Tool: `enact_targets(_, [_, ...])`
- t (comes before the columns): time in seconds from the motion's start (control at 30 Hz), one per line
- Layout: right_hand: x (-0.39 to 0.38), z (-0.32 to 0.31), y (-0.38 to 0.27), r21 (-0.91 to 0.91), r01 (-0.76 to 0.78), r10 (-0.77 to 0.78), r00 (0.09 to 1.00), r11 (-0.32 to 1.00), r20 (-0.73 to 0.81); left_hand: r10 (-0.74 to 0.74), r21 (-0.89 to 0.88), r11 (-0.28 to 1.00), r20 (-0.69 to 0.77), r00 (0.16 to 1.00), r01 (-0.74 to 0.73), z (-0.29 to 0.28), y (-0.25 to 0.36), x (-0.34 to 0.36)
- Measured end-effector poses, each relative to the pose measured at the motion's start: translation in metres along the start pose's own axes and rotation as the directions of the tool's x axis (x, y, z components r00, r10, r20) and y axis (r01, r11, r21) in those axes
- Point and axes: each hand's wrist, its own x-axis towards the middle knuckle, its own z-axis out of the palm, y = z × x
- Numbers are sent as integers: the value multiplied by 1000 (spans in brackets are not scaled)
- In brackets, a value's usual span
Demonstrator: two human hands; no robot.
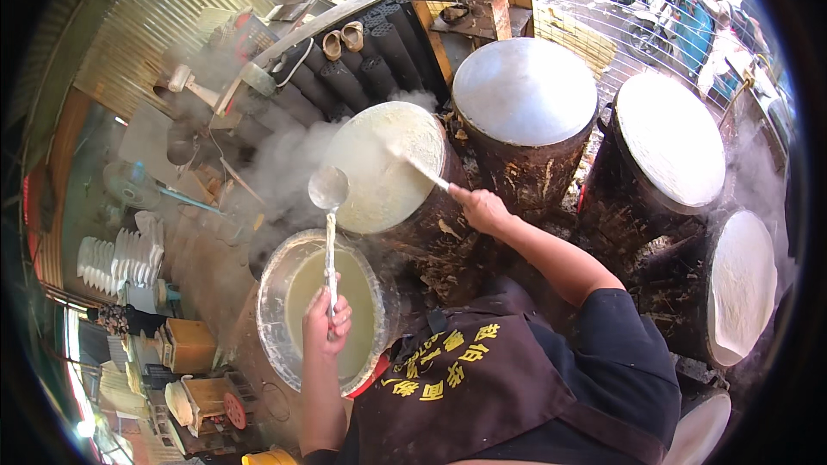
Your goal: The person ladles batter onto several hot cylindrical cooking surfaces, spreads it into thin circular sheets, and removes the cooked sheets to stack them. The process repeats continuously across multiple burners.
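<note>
Ladle of silver metal, long-handled with a round bowl [329,190], points away from you out of your left hand [328,317], whose fingers wrap its lower handle. Its bowl appears right at the left edge of the rust-dark, round drum [432,222] with a pale creamy surface [375,185]; that is the relation to mind, though you cannot judge the bowl's height. Your right hand [484,209] is nearer the drum, just beside its right edge, fingers closed around a pale, stick-like tool with a blurred head [428,175] that slants leftward over the creamy surface. Below the ladle's handle sits a wide, pale-rimmed tub [273,314] of cloudy greenish liquid. Beyond your right hand, another dark drum with a flat white top [521,164] limits that side; the left looks roomier, though steam [289,159] veils it.
</note>
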Motion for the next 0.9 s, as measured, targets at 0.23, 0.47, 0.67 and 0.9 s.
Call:
enact_targets(0.23, [-65, 3, -24, -16, 164, -161, 982, 986, 97, 180, 439, 895, -191, 965, -80, -2, 1, 46])
enact_targets(0.47, [-106, 34, -15, 279, 22, 37, 979, 960, -201, 233, 632, 771, -156, 960, -84, 2, -7, 68])
enact_targets(0.67, [-142, 68, -51, 390, 64, -3, 988, 919, -156, 214, 719, 691, -98, 972, -80, 6, -18, 66])
enact_targets(0.9, [-159, 115, -98, 591, -103, 142, 990, 800, -21, -93, 303, 947, -66, 993, 109, 57, -38, 33])
